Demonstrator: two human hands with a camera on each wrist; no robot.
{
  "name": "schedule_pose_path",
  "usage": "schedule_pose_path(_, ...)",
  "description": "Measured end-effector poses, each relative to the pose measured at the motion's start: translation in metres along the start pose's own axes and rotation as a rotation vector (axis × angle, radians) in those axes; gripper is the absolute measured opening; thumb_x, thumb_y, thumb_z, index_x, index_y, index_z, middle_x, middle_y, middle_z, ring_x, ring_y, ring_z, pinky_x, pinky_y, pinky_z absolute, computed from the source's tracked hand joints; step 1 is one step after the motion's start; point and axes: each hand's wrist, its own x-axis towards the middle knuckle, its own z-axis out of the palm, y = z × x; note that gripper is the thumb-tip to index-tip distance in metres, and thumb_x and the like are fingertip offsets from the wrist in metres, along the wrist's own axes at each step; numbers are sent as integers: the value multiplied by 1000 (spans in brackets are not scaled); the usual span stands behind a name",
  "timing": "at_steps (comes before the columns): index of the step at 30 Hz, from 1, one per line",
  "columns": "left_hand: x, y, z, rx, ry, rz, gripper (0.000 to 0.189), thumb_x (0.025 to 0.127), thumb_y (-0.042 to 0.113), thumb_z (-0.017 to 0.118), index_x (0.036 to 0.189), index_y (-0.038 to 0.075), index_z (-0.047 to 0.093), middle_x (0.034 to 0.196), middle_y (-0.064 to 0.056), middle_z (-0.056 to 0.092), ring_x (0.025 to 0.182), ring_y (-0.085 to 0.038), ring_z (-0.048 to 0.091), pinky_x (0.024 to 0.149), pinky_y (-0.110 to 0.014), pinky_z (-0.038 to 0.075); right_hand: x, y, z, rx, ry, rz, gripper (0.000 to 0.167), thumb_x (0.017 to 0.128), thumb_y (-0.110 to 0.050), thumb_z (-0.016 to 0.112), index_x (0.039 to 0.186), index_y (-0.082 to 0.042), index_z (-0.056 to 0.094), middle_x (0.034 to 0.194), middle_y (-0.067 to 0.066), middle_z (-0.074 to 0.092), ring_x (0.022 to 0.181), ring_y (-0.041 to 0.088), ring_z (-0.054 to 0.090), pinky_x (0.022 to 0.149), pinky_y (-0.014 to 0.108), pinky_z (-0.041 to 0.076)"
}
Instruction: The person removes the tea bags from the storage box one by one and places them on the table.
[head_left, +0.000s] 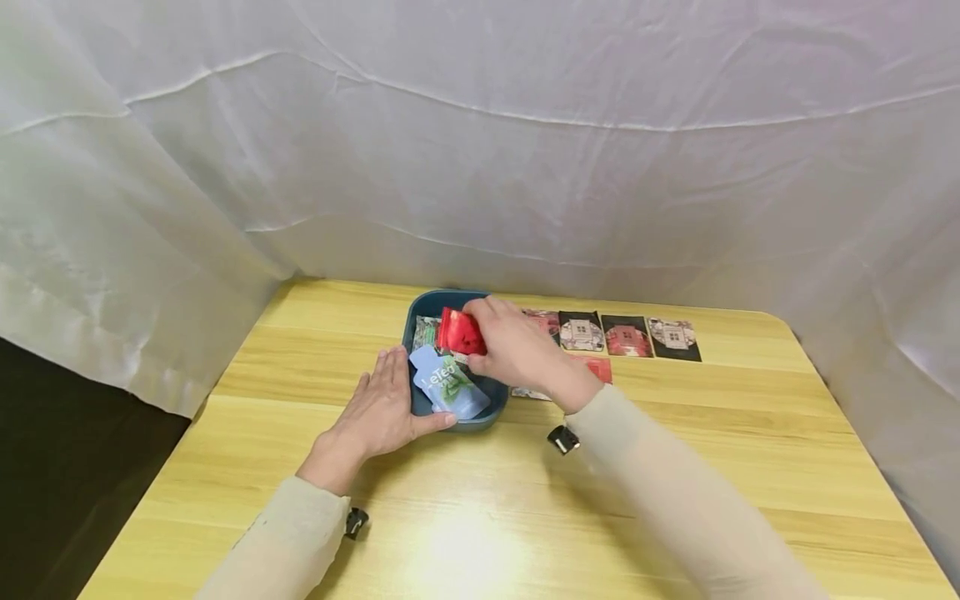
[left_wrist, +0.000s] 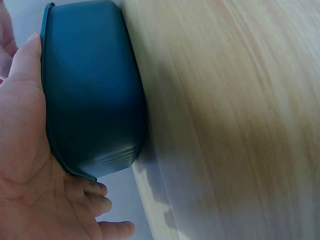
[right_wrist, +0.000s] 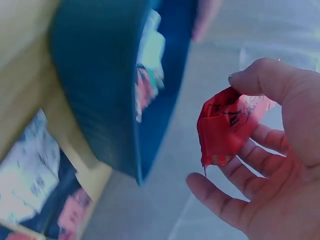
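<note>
The person is wearing pale cream long sleeves, the left sleeve (head_left: 279, 542) and the right sleeve (head_left: 678, 496) both reaching to the wrist, and faint dark flecks are showing along the left one's outer side. A small black device (head_left: 356, 523) is jutting from the left wrist; a matching black fitting (head_left: 562, 439), bearing a pale streak, is sitting at the right. The left hand (head_left: 381, 408) and right hand (head_left: 519, 343) are showing bare, and fine creases are lining the left palm (left_wrist: 30, 185).
</note>
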Motion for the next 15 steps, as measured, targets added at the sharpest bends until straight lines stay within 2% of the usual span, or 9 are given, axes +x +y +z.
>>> schedule_pose_path(5, 0, 0, 1, 7, 8, 3, 136, 86, 84, 61, 166, -8, 2, 174, -29, 6, 162, -45, 8, 127, -67, 18, -15, 20, -16, 26, 1, 62, 67, 88, -23, 81, 146, -7, 52, 132, 9, 60, 112, 26, 57, 90, 45, 56)
schedule_pose_path(10, 1, 2, 3, 6, 3, 1, 137, 85, 84, 62, 166, -8, 1, 174, -29, 5, 163, -44, 7, 128, -66, 17, -46, 62, -21, 23, -13, 136, 69, 86, -22, 80, 146, -7, 50, 134, 12, 60, 113, 29, 56, 89, 47, 55)
schedule_pose_path(15, 0, 1, 1, 13, -1, 3, 137, 85, 85, 61, 166, -7, 0, 174, -28, 4, 163, -44, 6, 128, -66, 17, -80, 111, -26, 15, -30, 203, 63, 83, -17, 82, 138, -3, 53, 115, 13, 63, 98, 29, 58, 75, 42, 52)
